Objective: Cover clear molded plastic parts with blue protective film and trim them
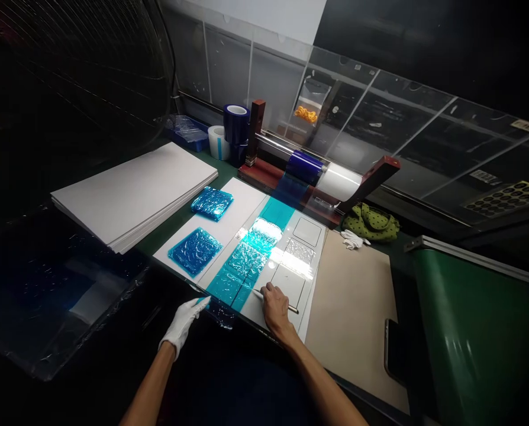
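Observation:
My left hand (181, 324), in a white glove, is at the board's front edge with its fingers pressed together on the near end of a blue film strip (235, 278). The film runs back from there over a white board (164, 254). My bare right hand (276, 307) is closed around a slim pen-shaped tool (293, 309). Its thin tip points left, close to the film's right edge; whether it touches cannot be told. Beside the blue strip lies a clear film (286, 278) over dark outlined squares. Two crinkled blue film squares (196, 251) lie on the board's left part.
Behind the board stands a wooden roll holder (258, 168) with a blue roll (305, 167) and a clear roll (341, 181). White sheets (135, 189) are stacked at left. A brown board (353, 296), a phone (394, 352) and a green surface (481, 319) are at right.

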A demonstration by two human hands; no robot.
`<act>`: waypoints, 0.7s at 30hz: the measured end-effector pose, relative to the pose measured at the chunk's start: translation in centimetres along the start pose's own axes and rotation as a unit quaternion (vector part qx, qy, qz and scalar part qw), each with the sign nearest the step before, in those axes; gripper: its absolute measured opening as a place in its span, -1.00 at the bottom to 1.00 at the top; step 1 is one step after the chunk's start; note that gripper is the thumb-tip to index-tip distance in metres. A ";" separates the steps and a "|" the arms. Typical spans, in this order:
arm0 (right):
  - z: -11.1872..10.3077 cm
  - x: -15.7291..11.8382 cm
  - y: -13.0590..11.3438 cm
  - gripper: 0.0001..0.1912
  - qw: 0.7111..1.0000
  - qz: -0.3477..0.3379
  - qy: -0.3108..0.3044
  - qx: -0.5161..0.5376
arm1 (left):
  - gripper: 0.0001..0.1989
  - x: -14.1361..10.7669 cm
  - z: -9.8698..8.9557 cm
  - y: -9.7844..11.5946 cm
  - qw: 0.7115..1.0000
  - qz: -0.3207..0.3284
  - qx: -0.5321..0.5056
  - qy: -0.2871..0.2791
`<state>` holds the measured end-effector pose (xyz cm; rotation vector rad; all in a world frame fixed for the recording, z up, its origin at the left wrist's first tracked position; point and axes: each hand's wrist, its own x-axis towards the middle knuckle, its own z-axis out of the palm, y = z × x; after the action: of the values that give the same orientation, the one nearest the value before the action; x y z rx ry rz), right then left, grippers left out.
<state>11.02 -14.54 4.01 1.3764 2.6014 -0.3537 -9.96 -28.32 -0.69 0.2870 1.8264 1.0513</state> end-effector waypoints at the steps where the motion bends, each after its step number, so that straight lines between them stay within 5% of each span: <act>1: 0.0 -0.5 0.6 -0.73 1.000 0.009 0.005 0.009 | -0.49 0.1 0.1 -0.1 1.000 0.004 -0.001 -0.001; 5: 0.0 -0.6 2.1 -0.79 0.986 0.033 0.027 0.159 | -0.45 0.0 0.1 -0.1 1.000 0.015 -0.008 0.000; 9: -0.2 2.7 0.5 -0.86 0.948 -0.024 0.012 0.316 | -0.44 -0.4 -0.1 0.7 1.000 0.021 -0.009 -0.011; 14: -0.2 7.0 -2.2 -0.86 0.945 -0.043 -0.010 0.324 | -0.48 -0.6 -0.8 1.1 0.999 0.018 -0.008 -0.025; 21: 0.4 7.6 -2.3 -0.86 0.950 -0.033 -0.016 0.309 | -0.55 -0.8 -2.9 1.6 0.999 0.000 -0.001 -0.032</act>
<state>4.90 -9.93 1.95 1.4154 2.6196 -1.2765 -12.30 -29.42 1.47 0.3169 1.7679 1.0326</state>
